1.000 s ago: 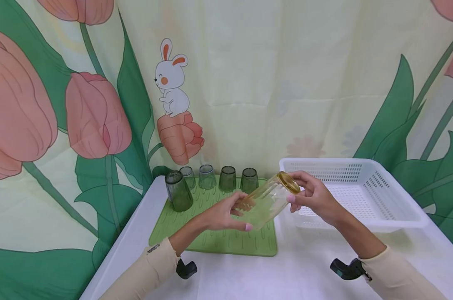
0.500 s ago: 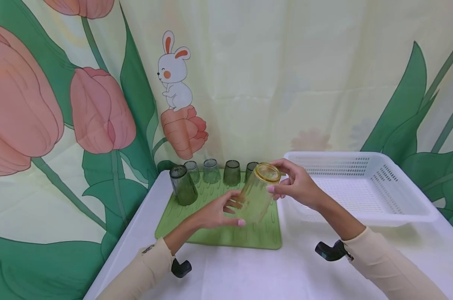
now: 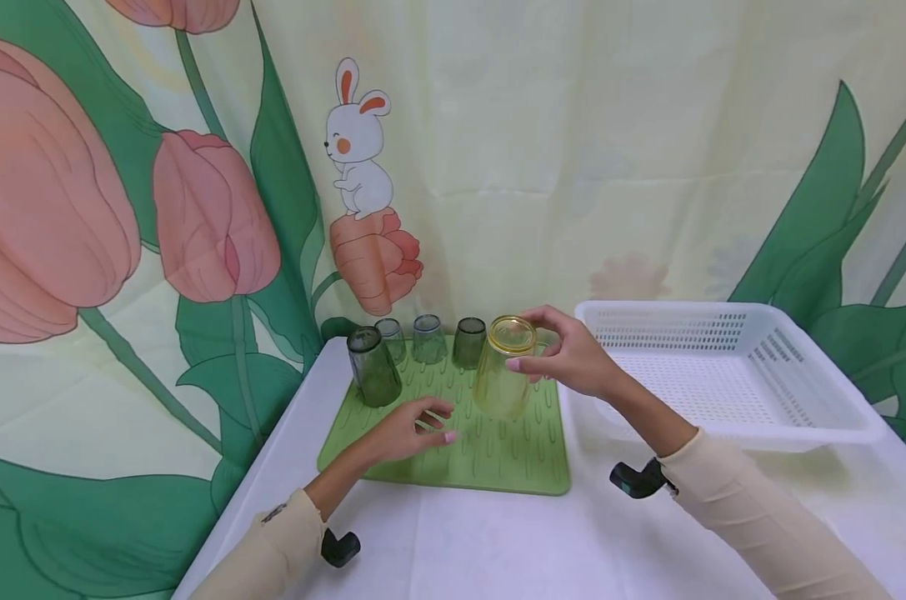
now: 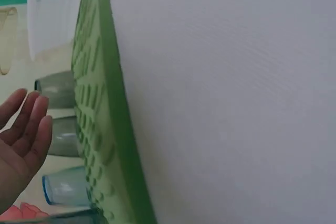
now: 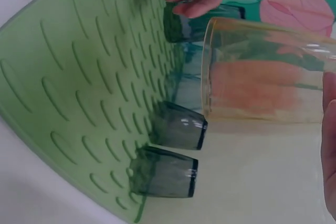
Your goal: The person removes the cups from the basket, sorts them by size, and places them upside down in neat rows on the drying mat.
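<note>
A tall amber-tinted glass (image 3: 501, 387) hangs mouth down over a green ridged mat (image 3: 460, 468). My right hand (image 3: 576, 358) pinches it near its base, thumb on the near side. In the right wrist view, a gap shows between the rim of the amber glass (image 5: 257, 72) and the mat. My left hand (image 3: 406, 429) is left of the glass, apart from it, fingers loosely extended and holding nothing. A tall dark green glass (image 3: 375, 372) stands upside down at the mat's left. Several short glasses (image 3: 428, 340) line the mat's back edge; the amber glass hides the rightmost in the head view.
A white perforated plastic basket (image 3: 760, 435) stands right of the mat on a white-covered table (image 3: 513, 542). Behind the table hangs a curtain (image 3: 498, 167) printed with tulips and a rabbit.
The amber glass has gone from strongly tilted to nearly upright, mouth down, shifting left. My left hand has let go of it and drawn away left; my right hand still holds it.
</note>
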{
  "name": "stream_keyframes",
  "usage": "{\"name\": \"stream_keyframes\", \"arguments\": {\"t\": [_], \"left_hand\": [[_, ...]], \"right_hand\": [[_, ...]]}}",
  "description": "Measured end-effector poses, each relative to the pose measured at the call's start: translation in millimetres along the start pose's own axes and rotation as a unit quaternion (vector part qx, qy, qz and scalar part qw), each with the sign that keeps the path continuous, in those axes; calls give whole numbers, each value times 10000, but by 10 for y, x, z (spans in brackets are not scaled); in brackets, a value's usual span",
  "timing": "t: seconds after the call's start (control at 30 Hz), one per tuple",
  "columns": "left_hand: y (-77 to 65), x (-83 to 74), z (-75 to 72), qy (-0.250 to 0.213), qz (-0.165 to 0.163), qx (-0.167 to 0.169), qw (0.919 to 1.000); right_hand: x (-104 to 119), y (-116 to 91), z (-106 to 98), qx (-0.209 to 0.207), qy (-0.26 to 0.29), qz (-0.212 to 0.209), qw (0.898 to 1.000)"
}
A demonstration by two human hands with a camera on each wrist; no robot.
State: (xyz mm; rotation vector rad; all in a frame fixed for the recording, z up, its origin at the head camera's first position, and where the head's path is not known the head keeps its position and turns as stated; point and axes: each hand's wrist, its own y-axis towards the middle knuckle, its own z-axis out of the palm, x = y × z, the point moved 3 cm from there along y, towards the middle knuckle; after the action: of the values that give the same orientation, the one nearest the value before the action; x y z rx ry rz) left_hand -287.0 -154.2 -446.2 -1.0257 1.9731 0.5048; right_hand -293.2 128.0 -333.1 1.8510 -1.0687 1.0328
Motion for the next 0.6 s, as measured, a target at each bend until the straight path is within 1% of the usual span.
{"name": "stream_keyframes", "arguments": {"t": [0.1,0.2,0.37,0.5,0.6], "left_hand": [[-75,114,-24,121,-140,-57,9998],[-157,212,-61,197,-349,-118,9991],[-285,329,-167,325,-550,-200,9978],[-371,434,-241,475,-667,-139,9965],[-417,508,-266,484,-729,-39,9962]], "right_hand": [[-50,41,42,-43,-58,67,10000],[-109,87,72,-66,-98,119,9999],[-186,205,137,-125,-135,43,9998],[-220,313,217,-186,-78,43,9998],[-233,388,280,-206,-54,68,9997]]}}
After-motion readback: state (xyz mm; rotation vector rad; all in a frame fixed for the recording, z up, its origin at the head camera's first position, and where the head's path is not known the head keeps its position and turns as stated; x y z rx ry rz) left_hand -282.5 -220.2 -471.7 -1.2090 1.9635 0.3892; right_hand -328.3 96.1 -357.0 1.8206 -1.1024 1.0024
